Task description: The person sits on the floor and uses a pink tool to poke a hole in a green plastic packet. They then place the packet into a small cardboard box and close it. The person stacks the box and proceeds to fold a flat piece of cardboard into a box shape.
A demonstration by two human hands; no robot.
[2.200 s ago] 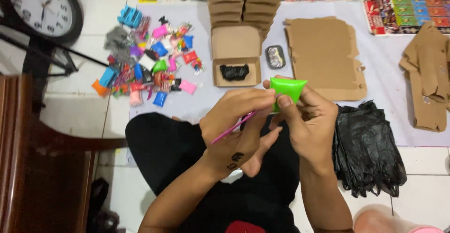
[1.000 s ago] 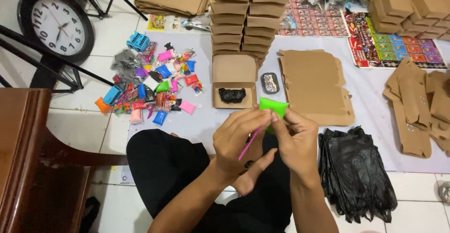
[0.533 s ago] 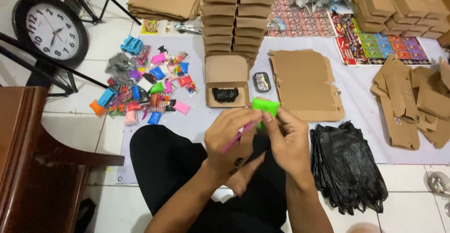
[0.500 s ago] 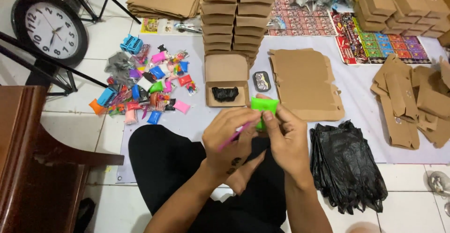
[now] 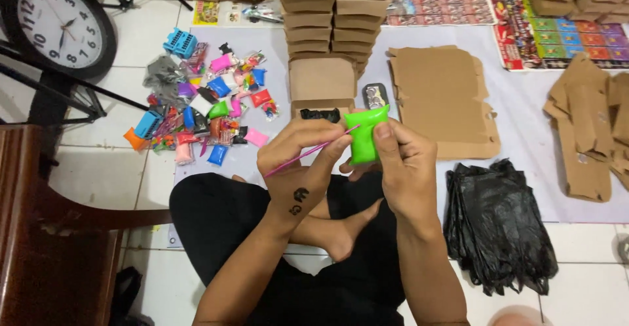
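both forearms rise from the lap and meet in front of the chest, above the crossed legs. the right hand [image 5: 407, 169] pinches a bright green packet [image 5: 365, 134] upright between thumb and fingers. the left hand [image 5: 308, 162], fingers curled, pinches a thin pink stick [image 5: 308, 153] whose tip touches the packet. an open cardboard box [image 5: 322, 89] lies just beyond.

A home turned packing spot: the person sits cross-legged on a white tiled floor [image 5: 105, 169], with stacks of folded cardboard boxes [image 5: 331, 18], flat box blanks [image 5: 442, 100], a heap of small coloured packets [image 5: 203, 110], black plastic bags [image 5: 498, 224], a wall clock [image 5: 59, 24] propped nearby and a wooden chair [image 5: 46, 234].
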